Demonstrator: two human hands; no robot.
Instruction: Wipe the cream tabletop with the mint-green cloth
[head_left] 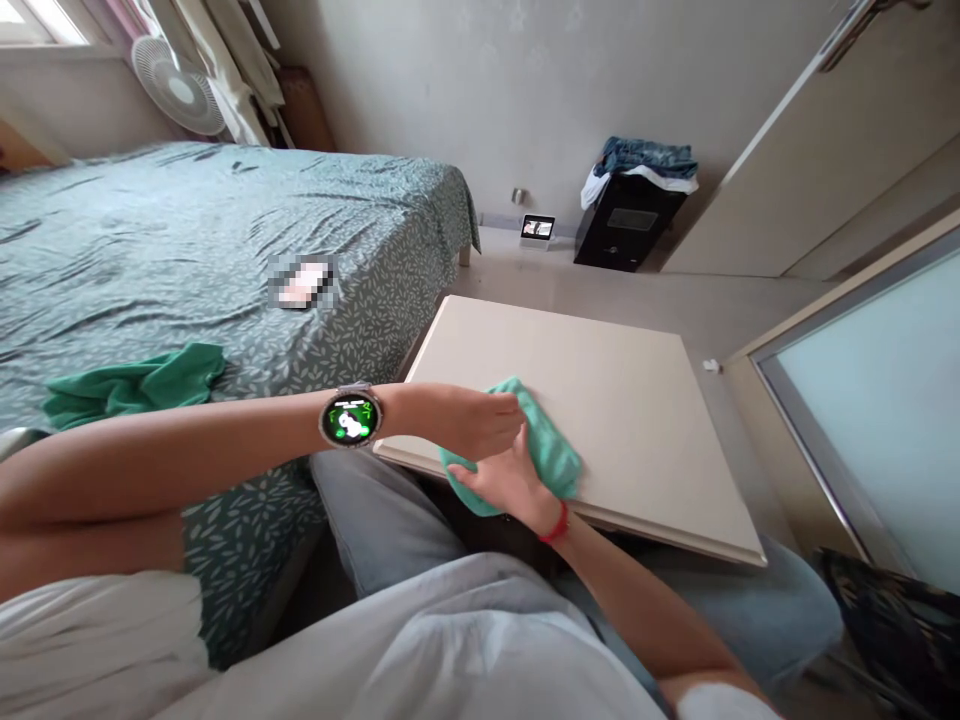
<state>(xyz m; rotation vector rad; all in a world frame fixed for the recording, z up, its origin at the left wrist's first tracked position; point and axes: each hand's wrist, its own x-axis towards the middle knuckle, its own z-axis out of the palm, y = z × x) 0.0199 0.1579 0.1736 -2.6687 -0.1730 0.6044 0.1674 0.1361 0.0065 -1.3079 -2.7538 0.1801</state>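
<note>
Left hand (480,420) and right hand (502,482) both clenched on teal cloth (551,455), pressed to beige counter (637,400), green cloth (135,385) on bed (187,240) nearby

Flat cream-coloured rectangular board (600,400) is carried on the seated person's lap. A crumpled mint-green cloth (551,450) is pressed onto its near-left part. Bed with grey-green leaf-print sheet (187,230) is seen at left; a darker green bunched cloth (135,385) lies on it, plus a small pinkish item (301,281), blurred, possibly a phone.
</note>
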